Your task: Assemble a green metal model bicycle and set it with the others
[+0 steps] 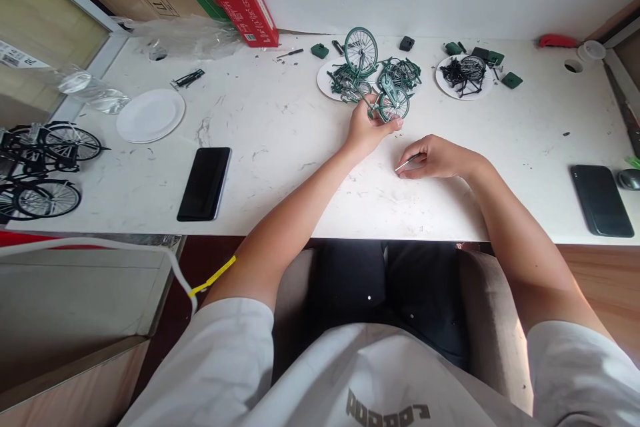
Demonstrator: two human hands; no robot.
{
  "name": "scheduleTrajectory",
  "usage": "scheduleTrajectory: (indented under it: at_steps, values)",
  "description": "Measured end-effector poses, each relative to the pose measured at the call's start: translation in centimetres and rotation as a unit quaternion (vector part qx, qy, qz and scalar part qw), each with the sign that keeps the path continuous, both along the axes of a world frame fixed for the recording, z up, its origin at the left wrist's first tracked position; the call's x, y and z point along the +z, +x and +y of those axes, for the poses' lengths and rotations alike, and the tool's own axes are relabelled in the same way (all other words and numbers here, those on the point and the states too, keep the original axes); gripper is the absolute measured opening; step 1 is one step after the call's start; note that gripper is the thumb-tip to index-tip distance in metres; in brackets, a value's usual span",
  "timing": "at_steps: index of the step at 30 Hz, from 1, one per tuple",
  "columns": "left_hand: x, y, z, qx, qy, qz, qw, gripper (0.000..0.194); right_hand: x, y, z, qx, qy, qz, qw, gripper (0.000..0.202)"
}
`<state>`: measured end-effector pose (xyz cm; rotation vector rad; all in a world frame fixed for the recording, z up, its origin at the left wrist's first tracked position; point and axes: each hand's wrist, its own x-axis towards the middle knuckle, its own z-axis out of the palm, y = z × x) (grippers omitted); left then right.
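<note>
In my left hand is a green miniature bicycle, held by its lower part with thumb and fingers above the table. One spoked wheel faces me near the thumb, and another stands up behind. Just beyond it, green bicycle parts are heaped on a white plate, partly hidden by the bicycle. My right hand is closed, lower and to the right, apart from the bicycle. Its fingers pinch a slim tool with a silver tip; the rest of the tool is hidden, so its kind is unclear.
A second plate carries black parts, with green pieces around it. A small screwdriver lies near the red box. Leftward are stacked white plates, a phone and black model bicycles. Another phone lies right.
</note>
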<state>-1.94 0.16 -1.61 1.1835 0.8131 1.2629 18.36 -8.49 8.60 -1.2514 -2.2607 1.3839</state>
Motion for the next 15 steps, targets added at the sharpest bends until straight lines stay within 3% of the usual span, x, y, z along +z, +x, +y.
scheduleTrajectory:
  at_steps: [9,12,15]
  values:
    - [-0.2,-0.3,0.0,-0.014,0.005,0.005,1.000,0.077,-0.4,-0.2,0.0,-0.024,0.027,0.004,0.999,0.045]
    - [-0.9,-0.1,0.4,-0.010,0.016,0.000,1.000,0.082,-0.8,-0.2,0.1,-0.081,0.053,0.040,0.995,0.052]
    - [-1.2,0.2,0.7,-0.002,0.026,-0.007,1.000,0.085,-1.0,-0.2,0.4,-0.171,0.143,0.083,0.971,0.053]
